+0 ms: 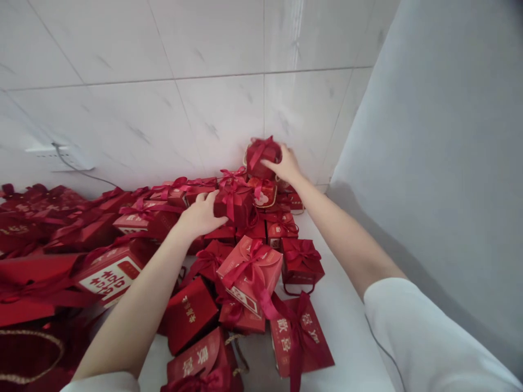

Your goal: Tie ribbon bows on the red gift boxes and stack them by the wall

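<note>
A heap of red gift boxes (pixel 249 269) tied with red ribbon bows lies on a white surface (pixel 347 321) against a tiled wall. My left hand (pixel 201 215) is closed on a dark red box with a bow (pixel 233 202) in the middle of the heap. My right hand (pixel 283 163) reaches further back and grips a rounded red box with a ribbon (pixel 261 155) on top of the pile, close to the wall corner. Both forearms are stretched out over the boxes.
Flat red boxes with white labels (pixel 108 275) and red paper bags with cord handles (pixel 28 354) fill the left side. A white socket with a grey cable (pixel 71 160) sits on the tiled wall. A grey wall (pixel 441 163) closes off the right.
</note>
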Motion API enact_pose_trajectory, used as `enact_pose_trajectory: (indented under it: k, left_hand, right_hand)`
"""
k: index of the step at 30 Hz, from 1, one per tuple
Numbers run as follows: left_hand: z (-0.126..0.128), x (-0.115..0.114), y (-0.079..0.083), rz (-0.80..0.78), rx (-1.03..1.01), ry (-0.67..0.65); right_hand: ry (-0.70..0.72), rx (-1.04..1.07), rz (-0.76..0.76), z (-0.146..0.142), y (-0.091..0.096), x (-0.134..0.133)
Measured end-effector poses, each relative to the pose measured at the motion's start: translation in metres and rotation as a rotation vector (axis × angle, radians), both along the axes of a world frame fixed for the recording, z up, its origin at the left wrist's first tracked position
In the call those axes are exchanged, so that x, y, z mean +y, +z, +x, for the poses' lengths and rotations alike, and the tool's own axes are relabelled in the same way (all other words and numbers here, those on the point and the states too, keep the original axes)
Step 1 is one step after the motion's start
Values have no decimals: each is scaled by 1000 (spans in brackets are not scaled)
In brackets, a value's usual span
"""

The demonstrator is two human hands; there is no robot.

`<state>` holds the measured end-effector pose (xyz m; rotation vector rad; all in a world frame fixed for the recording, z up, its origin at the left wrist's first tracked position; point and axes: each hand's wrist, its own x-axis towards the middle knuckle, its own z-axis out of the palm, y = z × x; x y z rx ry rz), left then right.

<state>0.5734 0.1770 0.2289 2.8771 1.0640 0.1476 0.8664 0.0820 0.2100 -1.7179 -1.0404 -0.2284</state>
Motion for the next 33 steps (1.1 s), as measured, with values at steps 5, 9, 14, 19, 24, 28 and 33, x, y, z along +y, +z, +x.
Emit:
enact_pose_trajectory:
  k: [5,9,14,19,24,28,33]
  left_hand:
    - [1,28,-4,-50,39,306]
    - [21,39,-30,86,-26,327]
    - [41,60,-45,318,-84,280]
    - [51,79,-47,352,-132,221]
    - [50,78,-30,230,-136,239]
    - [40,87,-4,205,-302,498]
    - [24,121,13,39,-241,691]
  right_hand:
    - [-21,-38,-42,-9,-25,14]
    - [-28,-192,37,-24,-29,-5]
    - [-9,-267,38,-45,-30,-43]
    - [67,-282,33,-71,-29,-81]
    - [165,-262,-3,-89,-28,-112]
    - [176,-230,-1,-91,-30,-125]
    - [170,-159,-9,-90,-33,-132]
